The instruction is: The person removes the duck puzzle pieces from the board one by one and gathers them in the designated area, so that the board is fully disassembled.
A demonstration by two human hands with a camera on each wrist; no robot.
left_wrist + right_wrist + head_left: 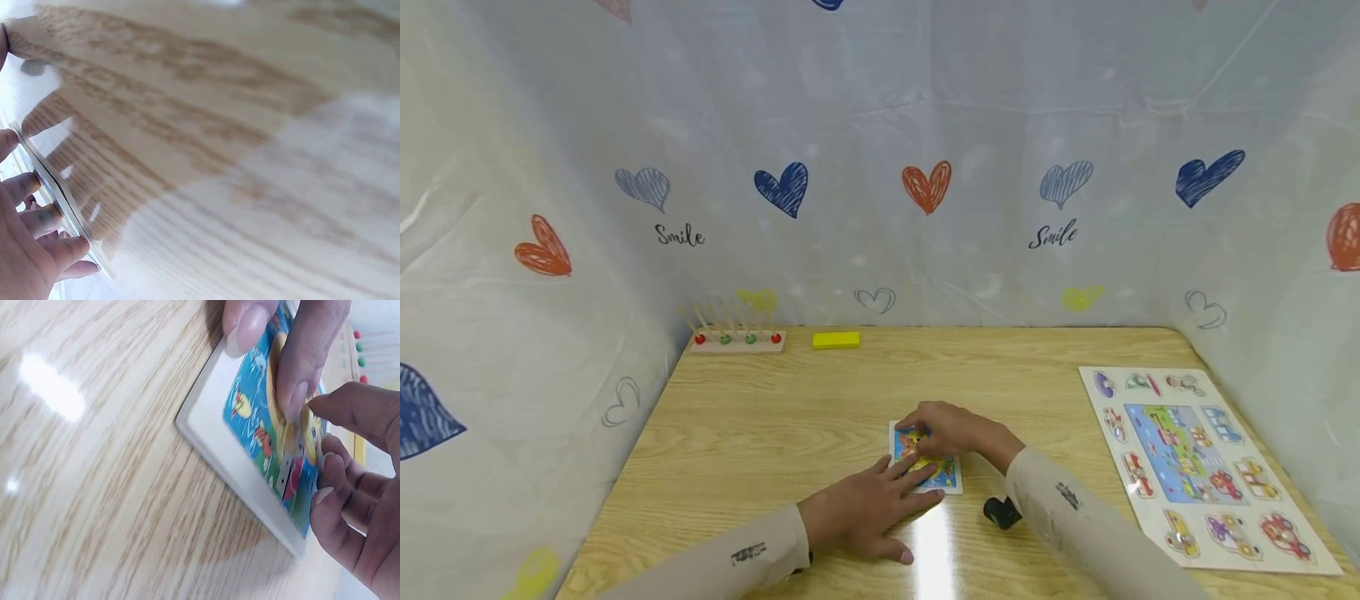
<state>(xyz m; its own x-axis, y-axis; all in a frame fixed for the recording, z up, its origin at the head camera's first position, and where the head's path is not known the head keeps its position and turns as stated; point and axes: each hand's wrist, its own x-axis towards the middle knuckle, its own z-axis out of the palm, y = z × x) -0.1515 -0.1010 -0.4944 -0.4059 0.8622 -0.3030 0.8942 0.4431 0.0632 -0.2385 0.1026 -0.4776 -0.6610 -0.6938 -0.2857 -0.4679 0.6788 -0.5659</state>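
Observation:
A small picture puzzle (953, 482) with a white border and a blue cartoon animal scene lies flat on the table. My left hand (868, 510) rests over its near left part, fingers spread and mostly straight. Above the far part bends my right hand (953, 427), its fingertips down on the picture. In the right wrist view, the right hand (372, 500) has thumb and fingers close to the yellow middle of the puzzle board (206, 419); whether they pinch a piece is unclear. The left wrist view shows the left hand (25, 250) touching the board's edge (64, 195).
At the right lies a large white peg puzzle board (1116, 500) with vehicle pieces. A wooden peg stand (737, 346) with red and green beads and a yellow block (836, 340) are at the back. A dark object (1002, 512) sits beside the right sleeve.

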